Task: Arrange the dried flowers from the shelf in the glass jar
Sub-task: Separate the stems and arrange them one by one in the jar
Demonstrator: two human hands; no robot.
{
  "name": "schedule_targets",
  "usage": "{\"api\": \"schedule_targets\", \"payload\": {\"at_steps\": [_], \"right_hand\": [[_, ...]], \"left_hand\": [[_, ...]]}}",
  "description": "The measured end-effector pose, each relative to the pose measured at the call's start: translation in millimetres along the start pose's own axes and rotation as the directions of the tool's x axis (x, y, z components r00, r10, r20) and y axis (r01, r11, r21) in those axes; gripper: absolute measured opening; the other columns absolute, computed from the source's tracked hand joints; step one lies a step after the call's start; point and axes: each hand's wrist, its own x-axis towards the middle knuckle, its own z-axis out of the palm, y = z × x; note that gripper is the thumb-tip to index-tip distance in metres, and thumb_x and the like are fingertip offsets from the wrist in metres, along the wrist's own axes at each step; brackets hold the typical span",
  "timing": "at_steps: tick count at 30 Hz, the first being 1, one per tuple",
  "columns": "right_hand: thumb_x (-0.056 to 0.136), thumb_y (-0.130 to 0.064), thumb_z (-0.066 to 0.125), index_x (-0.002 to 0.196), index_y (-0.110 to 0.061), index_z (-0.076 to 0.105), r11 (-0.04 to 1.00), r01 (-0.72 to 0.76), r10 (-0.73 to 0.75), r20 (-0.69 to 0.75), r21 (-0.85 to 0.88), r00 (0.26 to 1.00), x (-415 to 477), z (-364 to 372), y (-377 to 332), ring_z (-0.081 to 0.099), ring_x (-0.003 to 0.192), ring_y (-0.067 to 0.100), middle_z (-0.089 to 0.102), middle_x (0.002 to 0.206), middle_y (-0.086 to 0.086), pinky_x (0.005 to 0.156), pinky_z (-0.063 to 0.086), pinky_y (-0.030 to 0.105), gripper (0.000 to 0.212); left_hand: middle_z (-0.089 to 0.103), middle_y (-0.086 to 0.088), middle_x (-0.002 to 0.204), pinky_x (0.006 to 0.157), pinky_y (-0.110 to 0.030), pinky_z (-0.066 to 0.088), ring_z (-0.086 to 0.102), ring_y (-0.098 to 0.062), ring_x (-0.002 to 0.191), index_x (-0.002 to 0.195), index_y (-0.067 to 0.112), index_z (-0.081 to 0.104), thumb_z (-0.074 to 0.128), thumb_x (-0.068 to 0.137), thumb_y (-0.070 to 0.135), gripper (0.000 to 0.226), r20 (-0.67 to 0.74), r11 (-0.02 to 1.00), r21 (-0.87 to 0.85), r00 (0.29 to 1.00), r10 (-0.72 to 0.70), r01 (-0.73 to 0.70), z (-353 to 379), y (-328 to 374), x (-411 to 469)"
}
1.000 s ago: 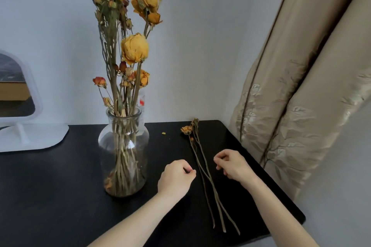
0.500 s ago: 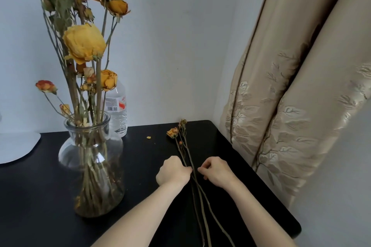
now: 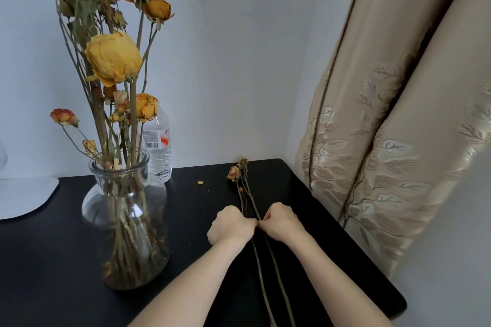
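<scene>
Right of the glass jar, low on the black table, the left hand and right hand meet knuckle to knuckle over the loose stems. Both have their fingers curled tight and seem to pinch the stems where they cross between them, though the fingertips themselves are hidden. The stems lie flat, their small dried heads pointing away to the far right of the jar, cut ends running toward the person. Brittle as they look, a hard squeeze or a bend between the two hands could snap them, and a quick lift could shed petals; one petal crumb already lies right of the jar. Swinging long stems toward the jar could also knock the tall bunch standing in it, or tip the jar. I count two hands, at least two loose stems, one jar, one water bottle just behind the jar, and one curtain well to its right.
</scene>
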Motion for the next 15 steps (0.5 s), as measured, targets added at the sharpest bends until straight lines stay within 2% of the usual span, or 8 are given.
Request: {"api": "schedule_targets", "payload": {"at_steps": [2, 4, 8, 12, 15], "right_hand": [[0.086, -0.031, 0.059, 0.096, -0.010, 0.062, 0.999, -0.013, 0.013, 0.001, -0.032, 1.000, 0.5, -0.1, -1.5, 0.061, 0.083, 0.020, 0.061, 0.091, 0.004, 0.065, 0.047, 0.028, 0.023], [0.086, -0.033, 0.060, 0.085, -0.012, 0.057, 0.999, -0.022, 0.022, 0.001, -0.044, 1.000, 1.7, 0.2, -2.0, 0.058, 0.076, 0.018, 0.057, 0.083, 0.002, 0.060, 0.044, 0.027, 0.021], [0.085, -0.034, 0.061, 0.063, -0.017, 0.044, 0.999, -0.038, 0.037, -0.006, -0.004, 0.999, 3.2, 1.8, 0.9, 0.049, 0.057, 0.012, 0.050, 0.068, -0.001, 0.048, 0.037, 0.023, 0.033], [0.085, -0.033, 0.061, 0.069, -0.014, 0.053, 0.998, -0.032, 0.034, -0.038, 0.055, 0.999, 0.8, -1.7, 3.4, 0.052, 0.059, 0.014, 0.054, 0.071, 0.001, 0.050, 0.040, 0.024, 0.026], [0.085, -0.032, 0.060, 0.067, -0.014, 0.054, 0.994, -0.014, 0.023, -0.088, 0.104, 0.996, -2.5, -6.6, 3.8, 0.055, 0.061, 0.016, 0.055, 0.068, 0.000, 0.052, 0.042, 0.025, 0.026]], "left_hand": [[0.054, 0.004, 0.069, 0.051, -0.024, 0.038, 0.052, -0.013, 0.059, 0.066, 0.020, 0.047, 0.062, 0.078, 0.042, 0.028, 0.008, 1.000, -0.009, 1.000, 0.002, -0.002, -0.1, -0.7, 0.3], [0.054, 0.004, 0.069, 0.049, -0.023, 0.037, 0.052, -0.012, 0.059, 0.067, 0.020, 0.047, 0.062, 0.078, 0.042, 0.029, 0.014, 1.000, -0.026, 1.000, 0.008, -0.008, -0.9, -1.5, 0.4], [0.052, 0.003, 0.070, 0.048, -0.024, 0.036, 0.051, -0.011, 0.059, 0.067, 0.020, 0.043, 0.062, 0.079, 0.042, 0.031, 0.014, 0.995, -0.096, 1.000, 0.023, -0.022, -3.7, -4.7, -0.1], [0.052, 0.001, 0.068, 0.052, -0.025, 0.041, 0.054, -0.014, 0.061, 0.070, 0.014, 0.049, 0.062, 0.081, 0.038, 0.029, 0.016, 0.980, -0.194, 0.999, 0.040, -0.036, -7.4, -6.5, -0.9], [0.047, 0.000, 0.059, 0.053, -0.026, 0.042, 0.051, -0.015, 0.056, 0.062, 0.013, 0.047, 0.062, 0.081, 0.036, 0.033, 0.016, 0.966, -0.248, 0.997, 0.079, -0.073, -11.9, -5.0, -2.1]]}}
